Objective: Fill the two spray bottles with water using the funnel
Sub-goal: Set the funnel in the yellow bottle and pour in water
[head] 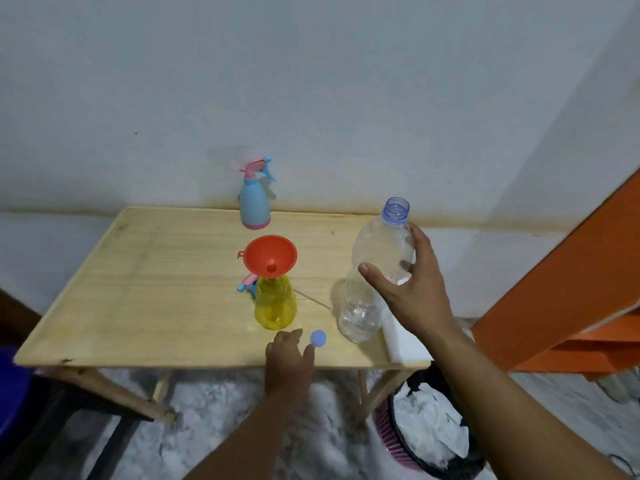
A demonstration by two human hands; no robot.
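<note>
So the setup is a small light wooden folding table point(138, 289) against a pale wall. Near the middle stands the yellow see-through plastic spray bottle point(275, 304) with its top off, and an orange-red plastic funnel point(270, 255) is sitting in its neck, tilted a bit toward the camera. Just behind and left of the yellow one lies a pink and blue trigger sprayer head point(246, 284), mostly hidden. The second one, a light blue spray bottle with a pink base and pink trigger point(255, 199), is upright at the far edge of the table with its sprayer on.

The person's right hand point(408, 289) has fingers and thumb spread wide around the upper half of a big clear plastic water bottle point(375, 271), uncapped. It stands at the right side of the table, looks almost empty, just a bit of water showing low down.

The left hand point(289, 358) rests at the front edge of the table, fingers loosely curled, holding nothing, one fingertip just beside the small round blue bottle cap point(318, 338) lying flat there.

Below the table at the right there's a pink woven plastic basket with a black liner and white paper point(429, 431)
</note>
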